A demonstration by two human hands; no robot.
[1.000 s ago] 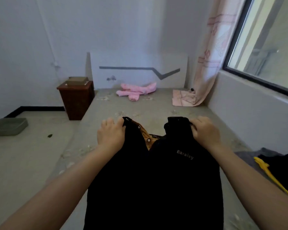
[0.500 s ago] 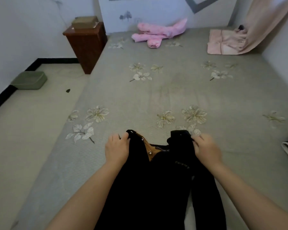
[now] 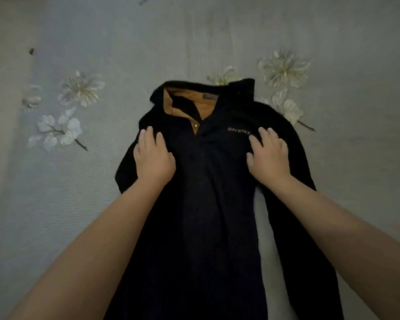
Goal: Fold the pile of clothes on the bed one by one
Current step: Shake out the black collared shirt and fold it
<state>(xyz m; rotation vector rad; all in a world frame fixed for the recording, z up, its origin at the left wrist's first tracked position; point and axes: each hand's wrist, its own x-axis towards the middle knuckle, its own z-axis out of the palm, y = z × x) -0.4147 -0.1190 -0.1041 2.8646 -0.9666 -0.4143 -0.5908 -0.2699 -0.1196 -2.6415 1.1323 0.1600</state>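
A black polo shirt (image 3: 208, 192) with an orange-brown inner collar and small chest lettering lies face up on the bed, collar pointing away from me. My left hand (image 3: 153, 155) rests flat on the shirt's left chest, fingers straight. My right hand (image 3: 268, 155) presses flat on the right chest, just below the lettering. The shirt's right sleeve trails down along my right forearm, with a strip of bedsheet showing between sleeve and body. The shirt's hem runs out of the frame at the bottom.
The grey bedsheet (image 3: 346, 172) with pale flower prints spreads all around the shirt. The left edge of the bed (image 3: 0, 112) runs down the far left. A small dark speck (image 3: 31, 51) lies near that edge.
Both hands let go of the shirt's shoulders and now lie flat on its chest. The shirt went from hanging to lying on the bed, and my view tipped down.
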